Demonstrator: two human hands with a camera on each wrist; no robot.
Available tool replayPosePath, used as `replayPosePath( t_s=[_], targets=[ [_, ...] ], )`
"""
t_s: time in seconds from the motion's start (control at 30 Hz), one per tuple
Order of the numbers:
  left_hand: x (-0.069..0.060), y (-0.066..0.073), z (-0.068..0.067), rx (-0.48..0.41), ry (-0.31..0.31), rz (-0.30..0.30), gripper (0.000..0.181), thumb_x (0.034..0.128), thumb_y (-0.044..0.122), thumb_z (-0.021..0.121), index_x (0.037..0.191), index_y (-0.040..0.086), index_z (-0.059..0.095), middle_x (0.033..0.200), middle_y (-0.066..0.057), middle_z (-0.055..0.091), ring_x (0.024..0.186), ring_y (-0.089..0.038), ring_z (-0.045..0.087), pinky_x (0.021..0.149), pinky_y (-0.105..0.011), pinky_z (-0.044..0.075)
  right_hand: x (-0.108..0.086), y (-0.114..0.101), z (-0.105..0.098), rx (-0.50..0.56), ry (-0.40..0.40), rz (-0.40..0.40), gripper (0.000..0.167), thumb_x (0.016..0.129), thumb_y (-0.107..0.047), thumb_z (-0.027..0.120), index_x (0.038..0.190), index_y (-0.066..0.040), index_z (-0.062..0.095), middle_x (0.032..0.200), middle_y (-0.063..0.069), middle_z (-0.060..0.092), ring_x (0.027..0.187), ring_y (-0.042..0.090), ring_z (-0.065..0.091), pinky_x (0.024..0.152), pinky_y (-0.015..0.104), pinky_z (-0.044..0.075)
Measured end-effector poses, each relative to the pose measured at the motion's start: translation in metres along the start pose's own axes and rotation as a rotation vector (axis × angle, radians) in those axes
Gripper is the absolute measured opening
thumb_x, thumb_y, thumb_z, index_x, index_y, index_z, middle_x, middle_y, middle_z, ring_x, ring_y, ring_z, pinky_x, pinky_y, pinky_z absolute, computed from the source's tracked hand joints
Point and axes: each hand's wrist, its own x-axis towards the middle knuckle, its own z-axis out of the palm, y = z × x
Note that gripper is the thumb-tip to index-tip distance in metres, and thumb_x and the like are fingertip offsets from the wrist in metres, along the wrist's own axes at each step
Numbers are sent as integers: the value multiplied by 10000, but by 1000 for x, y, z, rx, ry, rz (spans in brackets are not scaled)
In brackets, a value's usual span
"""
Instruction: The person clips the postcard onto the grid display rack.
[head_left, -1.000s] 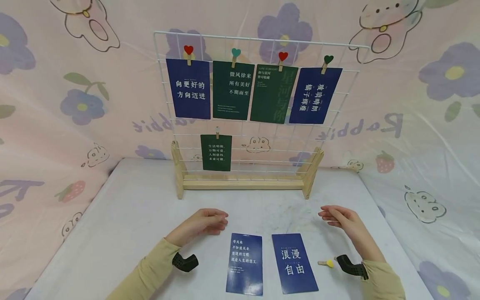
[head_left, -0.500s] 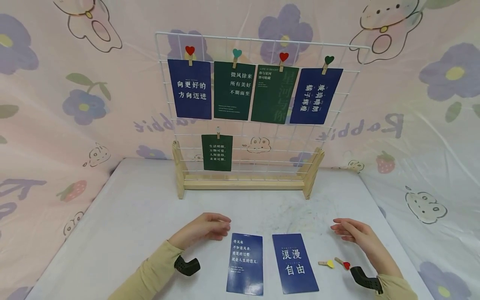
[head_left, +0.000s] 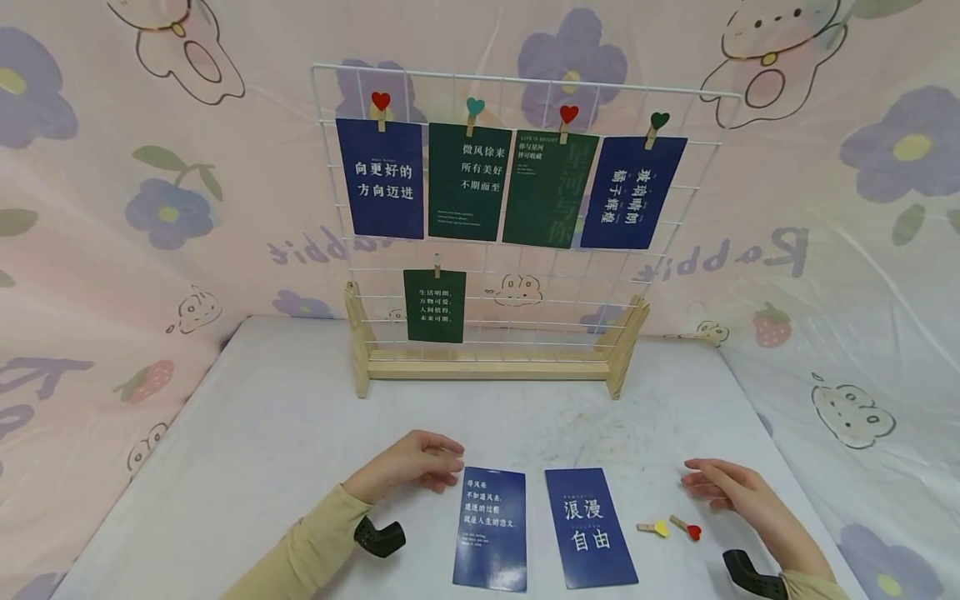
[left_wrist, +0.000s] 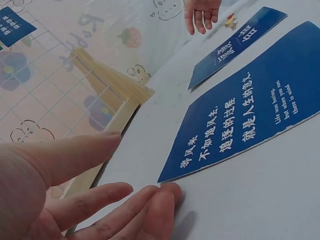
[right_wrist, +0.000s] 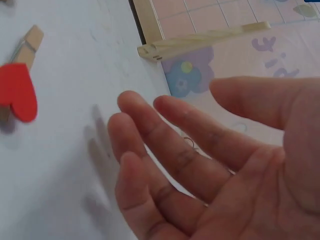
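My left hand, loosely curved with nothing in it, hovers by the top left corner of a blue card lying on the table. To that card's right lies a second blue card, slightly slanted. Two small wooden clothespins lie beside it, one with a yellow heart and one with a red heart. My right hand holds nothing and is just right of these clothespins, its fingers relaxed. In the right wrist view the red-heart clothespin is left of the fingers.
A white wire grid on a wooden stand stands at the back of the table. Four-sided cards hang on it from heart clothespins: a top row of blue and green cards and a lower green card. Patterned cloth encloses the table.
My right hand has moved right and toward me, uncovering the red-heart clothespin on the table. My left hand has shifted slightly right and toward me. The cards have stayed in place.
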Motion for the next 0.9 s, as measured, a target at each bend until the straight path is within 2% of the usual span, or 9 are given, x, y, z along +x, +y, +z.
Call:
replayPosePath(
  t_s=[0.3,0.6,0.9],
  targets=[
    [1,0,8,28,-20,5,391,841,68,721,1173,-93,592,853,-167,694,696,-203,676,602,-308,578,-6,10,-7,-6,-57,100,571,1007,-397,469,1295,96,498,1026,119,666,854,259,617,689,329,495],
    [5,-2,15,63,7,26,354,802,45,758,1114,-68,631,782,-92,687,641,-172,662,554,-276,564,-9,16,-9,-2,-136,99,526,1009,-350,479,1226,127,528,931,83,645,779,255,605,661,342,535],
    [6,-6,20,45,65,48,318,768,-5,776,1046,-76,640,745,-94,681,562,-144,626,532,-269,557,-5,20,-7,7,-199,111,489,949,-320,609,1185,105,558,885,66,653,752,231,611,689,346,574]
  ],
)
